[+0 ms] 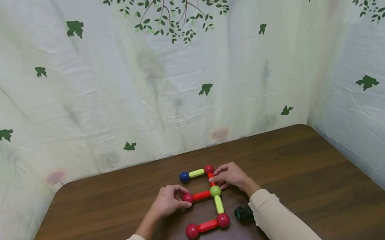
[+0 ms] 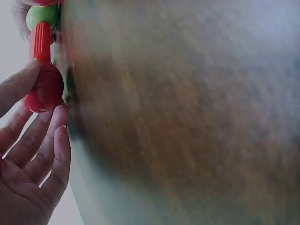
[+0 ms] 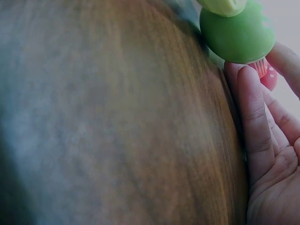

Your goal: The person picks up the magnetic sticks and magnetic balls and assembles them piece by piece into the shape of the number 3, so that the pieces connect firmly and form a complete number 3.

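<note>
Magnetic balls and rods lie joined in an E-like figure on the brown table. My left hand pinches the red ball at the free end of the middle arm; in the left wrist view thumb and fingertips meet this red ball. A red rod links it to the green ball. My right hand grips the upright red rod just above that ball, below the top red ball. In the right wrist view, the green ball partly hides that rod.
A yellow-green rod and blue ball form the top arm. Another yellow-green rod runs down to a red ball, red rod and red ball. Leaf-patterned cloth hangs behind the table.
</note>
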The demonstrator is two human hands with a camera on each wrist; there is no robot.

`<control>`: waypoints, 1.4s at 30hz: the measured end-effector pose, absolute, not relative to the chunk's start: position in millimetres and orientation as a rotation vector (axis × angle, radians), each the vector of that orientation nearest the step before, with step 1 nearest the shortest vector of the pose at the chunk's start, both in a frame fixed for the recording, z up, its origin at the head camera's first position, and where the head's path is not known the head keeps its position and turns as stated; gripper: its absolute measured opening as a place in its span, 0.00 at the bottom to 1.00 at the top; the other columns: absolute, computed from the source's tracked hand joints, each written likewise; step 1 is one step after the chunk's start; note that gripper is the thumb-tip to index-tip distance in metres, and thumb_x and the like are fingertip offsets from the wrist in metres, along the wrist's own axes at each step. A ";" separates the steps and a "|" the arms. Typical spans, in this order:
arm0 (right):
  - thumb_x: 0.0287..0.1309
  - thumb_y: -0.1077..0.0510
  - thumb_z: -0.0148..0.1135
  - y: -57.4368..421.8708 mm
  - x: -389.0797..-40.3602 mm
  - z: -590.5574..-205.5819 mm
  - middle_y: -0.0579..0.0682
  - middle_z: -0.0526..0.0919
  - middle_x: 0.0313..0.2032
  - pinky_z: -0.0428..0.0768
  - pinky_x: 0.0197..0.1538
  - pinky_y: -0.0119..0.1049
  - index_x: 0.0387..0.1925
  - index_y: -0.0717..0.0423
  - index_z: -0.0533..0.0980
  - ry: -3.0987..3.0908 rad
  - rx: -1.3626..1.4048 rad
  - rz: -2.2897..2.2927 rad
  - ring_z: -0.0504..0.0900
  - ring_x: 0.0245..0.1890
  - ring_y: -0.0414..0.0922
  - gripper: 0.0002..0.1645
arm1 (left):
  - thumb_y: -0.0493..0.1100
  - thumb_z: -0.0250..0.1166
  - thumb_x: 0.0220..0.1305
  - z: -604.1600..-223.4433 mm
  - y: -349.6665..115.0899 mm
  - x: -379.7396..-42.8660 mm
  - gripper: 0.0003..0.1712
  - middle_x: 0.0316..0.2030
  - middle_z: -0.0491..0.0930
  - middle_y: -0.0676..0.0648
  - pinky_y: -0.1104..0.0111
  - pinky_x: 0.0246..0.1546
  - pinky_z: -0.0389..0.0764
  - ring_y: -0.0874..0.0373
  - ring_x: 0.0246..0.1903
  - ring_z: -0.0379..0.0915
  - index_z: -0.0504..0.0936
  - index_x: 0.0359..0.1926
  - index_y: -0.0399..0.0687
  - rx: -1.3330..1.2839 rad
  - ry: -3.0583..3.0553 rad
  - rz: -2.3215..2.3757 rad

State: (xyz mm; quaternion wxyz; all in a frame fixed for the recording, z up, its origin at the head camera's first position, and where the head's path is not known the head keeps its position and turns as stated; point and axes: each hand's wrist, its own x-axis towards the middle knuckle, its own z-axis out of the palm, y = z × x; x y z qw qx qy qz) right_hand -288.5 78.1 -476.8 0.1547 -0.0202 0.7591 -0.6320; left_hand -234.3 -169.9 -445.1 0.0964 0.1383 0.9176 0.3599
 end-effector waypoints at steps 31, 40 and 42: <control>0.50 0.57 0.74 81.1 -288.5 -478.6 0.54 0.86 0.32 0.83 0.31 0.39 0.40 0.65 0.81 2.202 -0.064 -1.786 0.83 0.25 0.43 0.18 | 0.39 0.73 0.53 -450.7 -171.9 -230.0 0.19 0.38 0.82 0.47 0.66 0.34 0.77 0.57 0.33 0.75 0.80 0.47 0.43 0.487 2.680 1.144; 0.49 0.55 0.74 82.6 -290.1 -480.0 0.53 0.86 0.33 0.83 0.34 0.39 0.41 0.64 0.81 2.191 -0.066 -1.784 0.84 0.28 0.44 0.20 | 0.43 0.74 0.52 -435.6 -176.2 -209.1 0.23 0.40 0.77 0.45 0.67 0.33 0.77 0.59 0.31 0.73 0.76 0.48 0.44 0.507 2.779 1.062; 0.49 0.55 0.74 83.8 -290.4 -478.9 0.54 0.86 0.33 0.83 0.34 0.39 0.41 0.64 0.81 2.188 -0.062 -1.786 0.84 0.28 0.44 0.20 | 0.45 0.74 0.52 -431.9 -176.4 -202.2 0.21 0.38 0.77 0.46 0.68 0.32 0.75 0.59 0.30 0.72 0.76 0.45 0.45 0.604 2.776 0.991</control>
